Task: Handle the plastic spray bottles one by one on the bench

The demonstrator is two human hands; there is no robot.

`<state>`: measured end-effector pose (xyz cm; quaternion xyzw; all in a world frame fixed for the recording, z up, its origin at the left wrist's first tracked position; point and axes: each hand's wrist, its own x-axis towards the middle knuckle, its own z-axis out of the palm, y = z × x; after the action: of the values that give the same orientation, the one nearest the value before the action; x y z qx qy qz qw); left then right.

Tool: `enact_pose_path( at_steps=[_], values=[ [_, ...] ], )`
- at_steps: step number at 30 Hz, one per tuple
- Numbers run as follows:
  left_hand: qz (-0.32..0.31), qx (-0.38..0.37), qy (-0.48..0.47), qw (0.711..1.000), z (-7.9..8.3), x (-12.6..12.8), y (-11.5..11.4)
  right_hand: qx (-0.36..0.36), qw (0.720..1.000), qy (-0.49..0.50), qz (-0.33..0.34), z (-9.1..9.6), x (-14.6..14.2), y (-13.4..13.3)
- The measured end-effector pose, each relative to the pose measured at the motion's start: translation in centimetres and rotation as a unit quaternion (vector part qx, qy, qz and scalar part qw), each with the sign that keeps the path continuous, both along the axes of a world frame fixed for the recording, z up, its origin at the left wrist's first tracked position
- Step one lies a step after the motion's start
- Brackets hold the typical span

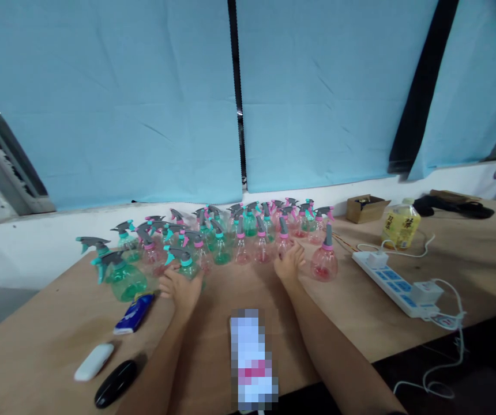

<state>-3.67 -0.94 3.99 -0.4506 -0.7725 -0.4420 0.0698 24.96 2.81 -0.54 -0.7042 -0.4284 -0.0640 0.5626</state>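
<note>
1. My left hand (pixel 181 291): fingers and thumb around one green spray bottle (pixel 188 268), front row.
2. My right hand (pixel 289 266): against one pink spray bottle (pixel 283 245); whether gripping, I cannot tell.

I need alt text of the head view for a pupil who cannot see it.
A person's left hand is around a round, clear green plastic spray bottle and the right hand around a clear pink bottle, among many similar bottles on a brown wooden table. Light-blue curtains hang behind.

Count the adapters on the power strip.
2: the far adapter is at the far end of the strip; the near adapter is toward its near end.
</note>
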Motion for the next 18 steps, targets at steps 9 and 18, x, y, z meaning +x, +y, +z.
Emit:
enact_pose_path(
  at_steps=[9,18],
  values=[
    [-0.108,-0.009,0.065,0.992,-0.7,4.3,-1.8,0.109,0.993,-0.044,0.026,1.2,-0.3,-0.8],
    [-0.389,0.062,-0.063,0.917,-2.2,5.9,-2.3,0.164,0.88,-0.017,0.445,5.0,-5.6,-4.6]
  ],
)
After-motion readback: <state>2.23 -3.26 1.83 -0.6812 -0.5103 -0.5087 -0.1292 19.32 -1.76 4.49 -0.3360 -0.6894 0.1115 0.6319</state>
